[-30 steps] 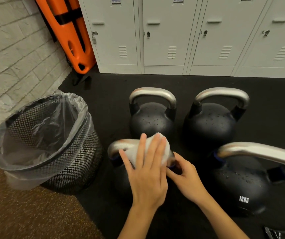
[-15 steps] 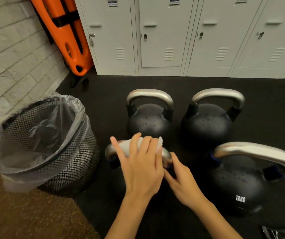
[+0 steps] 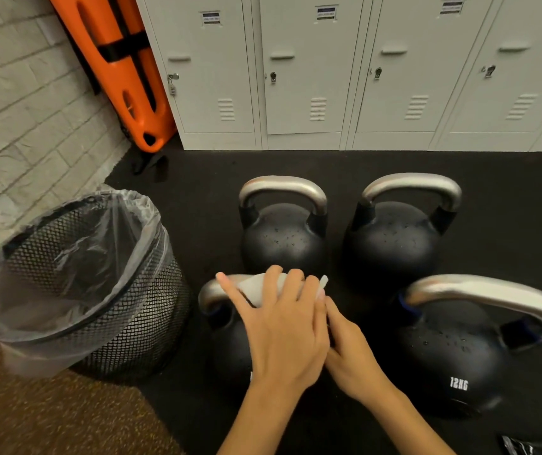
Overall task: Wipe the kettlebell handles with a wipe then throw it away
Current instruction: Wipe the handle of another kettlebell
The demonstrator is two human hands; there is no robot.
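Four black kettlebells with steel handles stand on the dark mat. My left hand point(image 3: 282, 330) curls over a white wipe point(image 3: 256, 287) and presses it on the handle point(image 3: 212, 292) of the near left kettlebell point(image 3: 230, 349). My right hand point(image 3: 355, 356) lies against the left one at the handle's right end and holds it there; its fingertips are hidden. The other bells are the far left point(image 3: 282, 241), the far right point(image 3: 394, 244) and the near right one marked 12KG point(image 3: 453, 356). A black mesh bin point(image 3: 125, 323) with a clear liner stands to the left.
Grey lockers point(image 3: 302, 77) line the back. An orange board point(image 3: 125, 70) leans in the corner by the white brick wall point(image 3: 27, 110). A dark packet point(image 3: 532, 446) lies at the bottom right. Brown floor point(image 3: 49, 415) begins left of the mat.
My left hand has slid the wipe leftward along the near left handle and closed down over it. The right hand has stayed at the handle's right end.
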